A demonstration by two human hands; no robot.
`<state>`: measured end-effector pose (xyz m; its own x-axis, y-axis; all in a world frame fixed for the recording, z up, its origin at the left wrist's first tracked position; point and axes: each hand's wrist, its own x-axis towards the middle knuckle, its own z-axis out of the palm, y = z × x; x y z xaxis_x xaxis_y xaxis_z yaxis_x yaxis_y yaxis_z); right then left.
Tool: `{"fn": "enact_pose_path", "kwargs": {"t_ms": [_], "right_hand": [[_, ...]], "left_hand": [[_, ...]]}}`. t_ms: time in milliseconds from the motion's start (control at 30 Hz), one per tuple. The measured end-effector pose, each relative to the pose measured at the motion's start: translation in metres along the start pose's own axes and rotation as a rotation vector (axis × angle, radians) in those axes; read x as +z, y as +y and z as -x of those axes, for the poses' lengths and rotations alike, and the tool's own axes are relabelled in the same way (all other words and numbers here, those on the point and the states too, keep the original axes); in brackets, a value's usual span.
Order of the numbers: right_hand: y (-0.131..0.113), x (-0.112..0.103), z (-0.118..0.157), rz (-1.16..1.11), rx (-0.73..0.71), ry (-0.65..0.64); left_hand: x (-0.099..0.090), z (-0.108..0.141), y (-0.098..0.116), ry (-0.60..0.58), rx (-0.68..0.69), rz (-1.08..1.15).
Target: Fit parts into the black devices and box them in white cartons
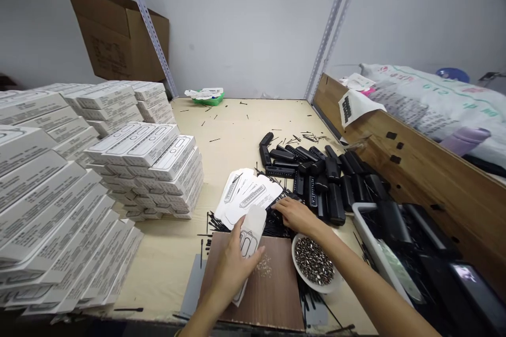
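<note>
My left hand (236,260) is wrapped round a slim white cardboard box (250,234) printed with a rounded outline. The box's top flap stands up, and its lower end is over a brown wooden board (276,300). My right hand (294,214) reaches into a pile of thin black strips (272,227), its fingers curled down at the pile. Whatever those fingertips pinch is hidden. Just beyond both hands lie white printed cards (247,197). A white bowl (331,287) of small metal pieces (314,261) sits under my right forearm.
Stacked white boxes (154,165) fill the left side. Black plastic cases (312,168) are heaped beyond my right hand, and more lie in a white bin (383,268). A wooden side board (419,160) borders the right. At the back stands a green basket (211,100).
</note>
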<state>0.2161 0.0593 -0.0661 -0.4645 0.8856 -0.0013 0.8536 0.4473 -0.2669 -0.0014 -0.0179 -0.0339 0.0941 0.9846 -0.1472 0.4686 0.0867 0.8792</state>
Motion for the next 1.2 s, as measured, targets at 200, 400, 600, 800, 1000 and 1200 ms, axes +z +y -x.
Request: {"fn": "enact_pose_path", "kwargs": {"t_ms": [200,400,600,800,1000,1200], "right_hand": [[-0.016,0.013,0.000,-0.099,0.003,0.056],[0.000,-0.030,0.007,-0.345,0.184,0.368],[-0.045,-0.056,0.029,-1.068,0.238,0.613],[-0.023,-0.020,0.016,-0.419,0.552,0.331],[-0.004,0.018,-0.005,-0.385,0.585,0.229],[0.003,0.001,0.012,-0.594,0.548,0.329]], "left_hand": [[0.002,-0.002,0.000,0.005,0.008,0.031],[-0.007,-0.002,0.000,-0.051,0.009,-0.073],[-0.001,-0.006,0.008,-0.086,0.151,0.034],[0.002,-0.004,0.016,-0.086,0.167,0.030],[0.007,0.001,0.023,-0.008,0.197,0.136],[0.008,-0.002,0.024,-0.010,0.156,0.180]]}}
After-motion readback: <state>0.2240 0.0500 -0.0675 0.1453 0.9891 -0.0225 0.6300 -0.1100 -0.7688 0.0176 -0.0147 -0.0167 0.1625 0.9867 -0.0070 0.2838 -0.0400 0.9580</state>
